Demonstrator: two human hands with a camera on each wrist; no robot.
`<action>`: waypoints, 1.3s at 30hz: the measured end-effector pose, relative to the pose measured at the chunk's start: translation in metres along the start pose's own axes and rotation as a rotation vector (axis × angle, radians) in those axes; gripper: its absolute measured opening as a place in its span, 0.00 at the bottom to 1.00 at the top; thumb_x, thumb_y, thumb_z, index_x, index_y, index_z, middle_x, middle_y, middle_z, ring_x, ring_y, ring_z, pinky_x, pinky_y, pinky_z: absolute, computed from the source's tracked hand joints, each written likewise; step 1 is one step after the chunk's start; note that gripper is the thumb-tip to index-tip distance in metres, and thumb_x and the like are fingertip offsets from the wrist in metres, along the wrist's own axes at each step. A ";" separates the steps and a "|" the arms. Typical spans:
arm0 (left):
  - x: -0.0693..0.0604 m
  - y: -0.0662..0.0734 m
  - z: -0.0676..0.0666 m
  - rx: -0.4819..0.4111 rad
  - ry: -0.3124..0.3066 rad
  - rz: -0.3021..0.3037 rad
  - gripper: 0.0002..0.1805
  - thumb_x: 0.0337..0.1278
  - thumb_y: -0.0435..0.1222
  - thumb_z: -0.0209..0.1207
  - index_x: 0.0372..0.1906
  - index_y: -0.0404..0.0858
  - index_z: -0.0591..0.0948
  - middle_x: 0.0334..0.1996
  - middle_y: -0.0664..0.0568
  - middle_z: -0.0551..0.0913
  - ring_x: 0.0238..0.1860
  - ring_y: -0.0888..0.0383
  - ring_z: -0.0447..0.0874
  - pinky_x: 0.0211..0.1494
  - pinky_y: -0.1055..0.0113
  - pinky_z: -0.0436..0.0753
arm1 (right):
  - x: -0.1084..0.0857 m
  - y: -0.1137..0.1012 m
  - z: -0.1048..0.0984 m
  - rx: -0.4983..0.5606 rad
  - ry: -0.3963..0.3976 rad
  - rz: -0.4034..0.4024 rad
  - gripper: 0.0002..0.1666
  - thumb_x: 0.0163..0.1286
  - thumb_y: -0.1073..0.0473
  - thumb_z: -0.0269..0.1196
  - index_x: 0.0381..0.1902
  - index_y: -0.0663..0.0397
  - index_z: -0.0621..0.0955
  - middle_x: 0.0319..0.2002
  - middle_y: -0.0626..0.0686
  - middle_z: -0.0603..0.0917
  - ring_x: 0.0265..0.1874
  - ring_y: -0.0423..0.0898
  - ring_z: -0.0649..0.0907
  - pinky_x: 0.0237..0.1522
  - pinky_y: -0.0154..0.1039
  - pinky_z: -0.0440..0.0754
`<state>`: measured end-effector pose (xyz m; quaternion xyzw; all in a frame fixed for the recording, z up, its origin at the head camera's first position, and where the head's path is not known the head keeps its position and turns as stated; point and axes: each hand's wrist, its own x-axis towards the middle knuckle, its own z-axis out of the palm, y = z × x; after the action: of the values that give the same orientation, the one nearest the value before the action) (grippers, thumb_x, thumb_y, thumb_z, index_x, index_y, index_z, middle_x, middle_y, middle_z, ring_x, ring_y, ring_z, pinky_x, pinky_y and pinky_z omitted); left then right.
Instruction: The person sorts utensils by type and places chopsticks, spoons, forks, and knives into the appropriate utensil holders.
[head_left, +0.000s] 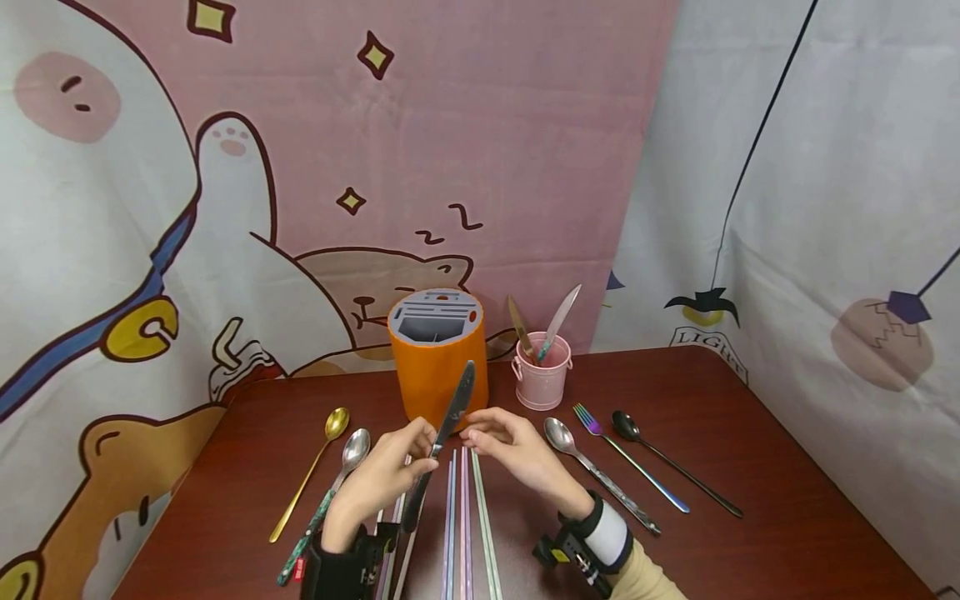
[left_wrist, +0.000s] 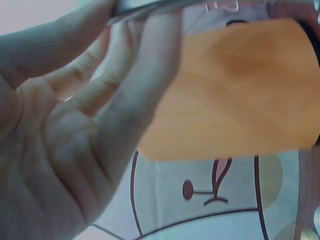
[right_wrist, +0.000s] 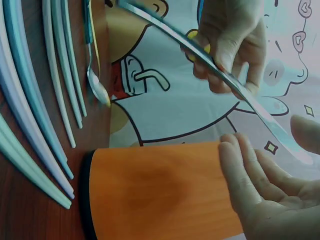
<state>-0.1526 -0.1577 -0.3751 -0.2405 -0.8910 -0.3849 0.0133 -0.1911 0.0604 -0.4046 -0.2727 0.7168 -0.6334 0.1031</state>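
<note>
The left hand (head_left: 381, 477) pinches the knife (head_left: 447, 429) mid-length, presumably for balance, angling it toward 1 o'clock; the right hand (head_left: 521, 453), grasping nothing, flanks it at 3 o'clock.

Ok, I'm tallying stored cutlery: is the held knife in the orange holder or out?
Out: the left hand pinches the knife, apart from the orange holder in the right wrist view.

Long, slim metal knife with dark handle (head_left: 451, 419) | state: pinched by the left hand (head_left: 381, 477) | pose: slanting, blade tip upward | place: in the air, blade near the right hand (head_left: 516, 448)
</note>
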 end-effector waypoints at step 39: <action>0.028 0.011 0.051 -0.106 0.249 0.120 0.09 0.56 0.33 0.63 0.42 0.43 0.78 0.35 0.54 0.84 0.37 0.61 0.81 0.36 0.73 0.77 | -0.009 -0.015 -0.022 0.048 0.267 -0.300 0.05 0.63 0.67 0.63 0.34 0.66 0.77 0.30 0.60 0.82 0.29 0.43 0.86 0.36 0.44 0.86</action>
<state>-0.1642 -0.1038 -0.3978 -0.2440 -0.8449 -0.4568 0.1337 -0.1910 0.0834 -0.3881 -0.2873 0.6600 -0.6893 -0.0821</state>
